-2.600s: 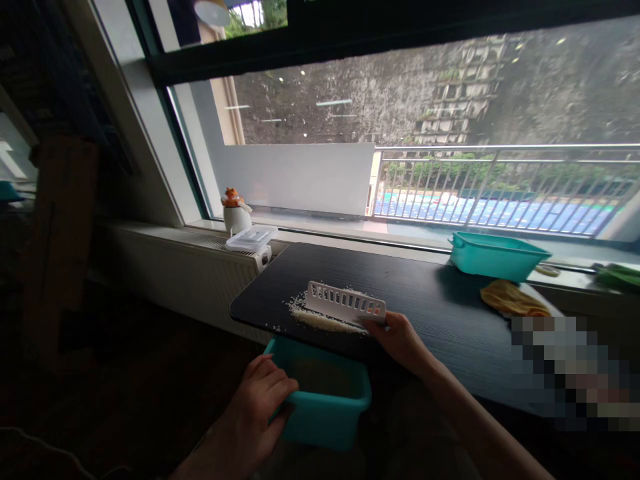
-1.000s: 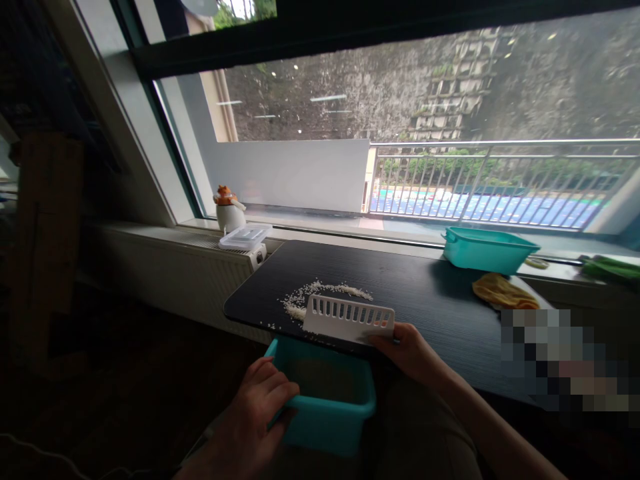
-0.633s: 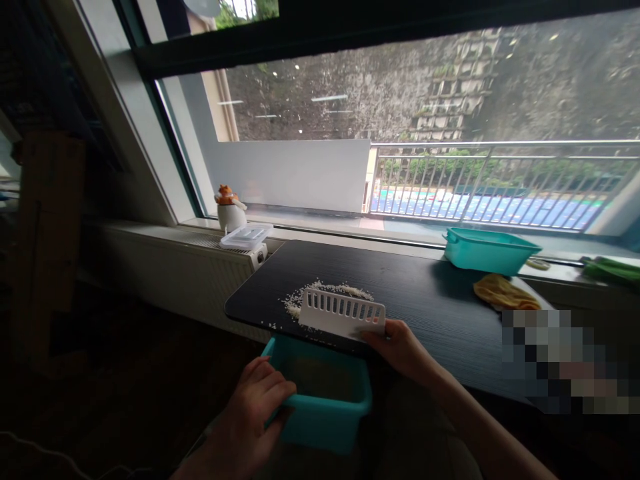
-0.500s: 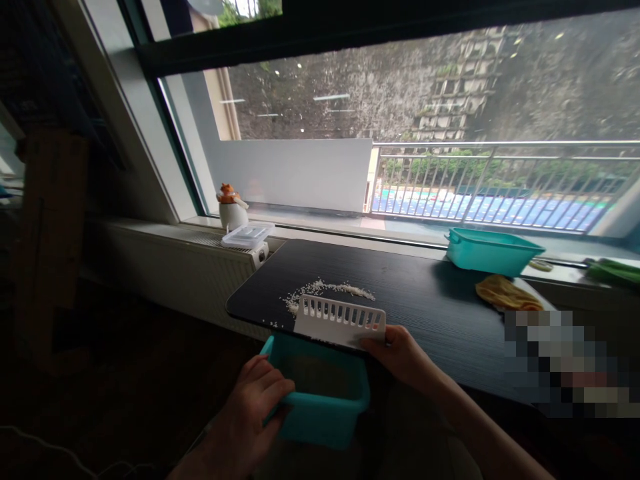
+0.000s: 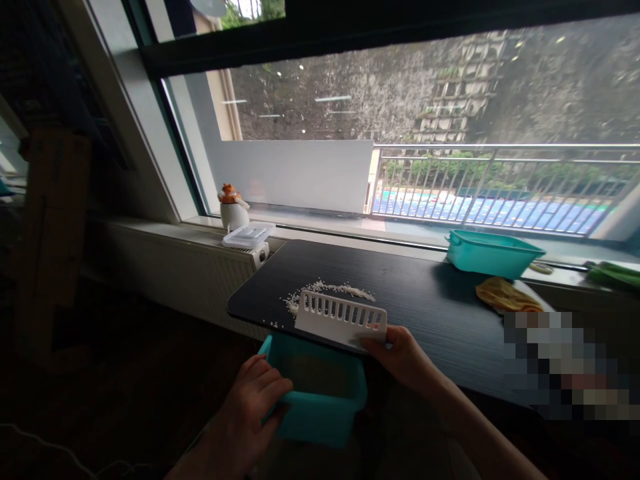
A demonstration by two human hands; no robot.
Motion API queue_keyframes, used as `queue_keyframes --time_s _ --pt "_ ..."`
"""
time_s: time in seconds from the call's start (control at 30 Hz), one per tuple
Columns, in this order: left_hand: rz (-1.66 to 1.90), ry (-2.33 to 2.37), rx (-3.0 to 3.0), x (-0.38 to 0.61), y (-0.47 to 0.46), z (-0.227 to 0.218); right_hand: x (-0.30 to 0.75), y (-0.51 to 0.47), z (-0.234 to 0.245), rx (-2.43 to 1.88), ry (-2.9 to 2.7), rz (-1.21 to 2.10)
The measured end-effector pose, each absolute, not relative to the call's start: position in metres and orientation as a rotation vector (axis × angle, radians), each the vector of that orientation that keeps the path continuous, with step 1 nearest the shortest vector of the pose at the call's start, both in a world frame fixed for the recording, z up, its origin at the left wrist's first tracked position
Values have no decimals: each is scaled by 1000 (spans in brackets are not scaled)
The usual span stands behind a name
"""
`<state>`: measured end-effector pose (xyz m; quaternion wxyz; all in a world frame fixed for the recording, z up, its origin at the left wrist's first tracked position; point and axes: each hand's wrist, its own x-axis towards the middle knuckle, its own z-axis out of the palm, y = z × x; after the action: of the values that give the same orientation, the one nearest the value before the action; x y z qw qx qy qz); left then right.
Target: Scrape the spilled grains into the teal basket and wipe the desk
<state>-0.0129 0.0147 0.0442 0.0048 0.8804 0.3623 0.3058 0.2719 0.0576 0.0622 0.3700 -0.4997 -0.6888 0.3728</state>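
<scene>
My right hand (image 5: 400, 357) grips the right end of a white slotted plastic panel (image 5: 340, 318), held on edge near the front edge of the black table (image 5: 430, 300). White grains (image 5: 325, 291) lie scattered on the table just behind the panel. My left hand (image 5: 253, 403) is closed on the left rim of a teal plastic tub (image 5: 315, 390), which sits below the table's front edge, under the panel. The tub holds a layer of pale grains.
A second teal tub (image 5: 493, 253) stands at the back right of the table, with a yellow cloth (image 5: 505, 297) in front of it. On the radiator shelf at left sit a clear lidded box (image 5: 249, 236) and a small white pot with an orange figure (image 5: 233, 208).
The panel has swept toward me from behind the grain pile to the table's front edge, leaving a thinner trail of grains behind it. My left hand keeps hold of the tub.
</scene>
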Motion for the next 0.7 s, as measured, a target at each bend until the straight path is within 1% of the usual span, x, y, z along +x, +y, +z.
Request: queue_keyframes --time_s 0.27,0.5,0.7 --pt "965 1172 2746 -22 16 45 254 61 63 -1264 -1810 949" --pt "1020 1285 2753 -46 17 46 219 81 52 -1298 -1823 762" --pt "1084 1319 2774 -64 19 45 200 82 51 -1266 -1957 716"
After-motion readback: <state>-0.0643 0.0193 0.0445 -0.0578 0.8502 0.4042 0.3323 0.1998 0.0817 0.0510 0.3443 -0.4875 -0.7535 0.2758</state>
